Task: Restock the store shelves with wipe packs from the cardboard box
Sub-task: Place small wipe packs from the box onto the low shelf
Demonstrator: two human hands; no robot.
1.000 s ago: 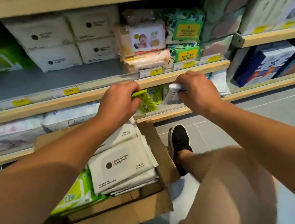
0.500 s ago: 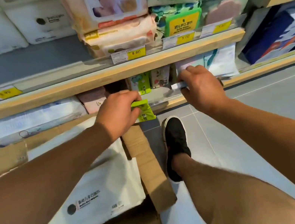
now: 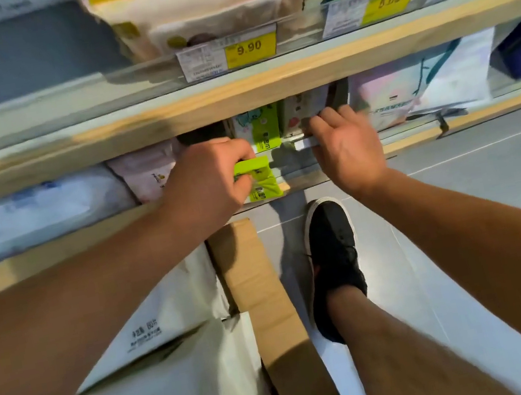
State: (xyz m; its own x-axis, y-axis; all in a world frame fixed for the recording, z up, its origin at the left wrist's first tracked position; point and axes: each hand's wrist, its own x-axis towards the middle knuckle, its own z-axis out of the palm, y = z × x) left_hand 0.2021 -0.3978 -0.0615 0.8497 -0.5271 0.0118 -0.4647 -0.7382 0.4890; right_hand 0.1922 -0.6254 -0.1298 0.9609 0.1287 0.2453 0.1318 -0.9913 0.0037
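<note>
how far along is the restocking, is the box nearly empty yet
Partly done: small green packs already stand on the lower wooden shelf. In hand: the left hand grips a small lime-green wipe pack at the shelf edge, and the right hand reaches in beside it, apparently pinching a thin pale pack. Left: the brown cardboard box still holds large white wipe packs, so it is not nearly empty.

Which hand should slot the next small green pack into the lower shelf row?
Left. The left hand already grips the small green pack at the shelf lip, beside the standing green packs. The right hand is busy at the neighbouring packs.
</note>
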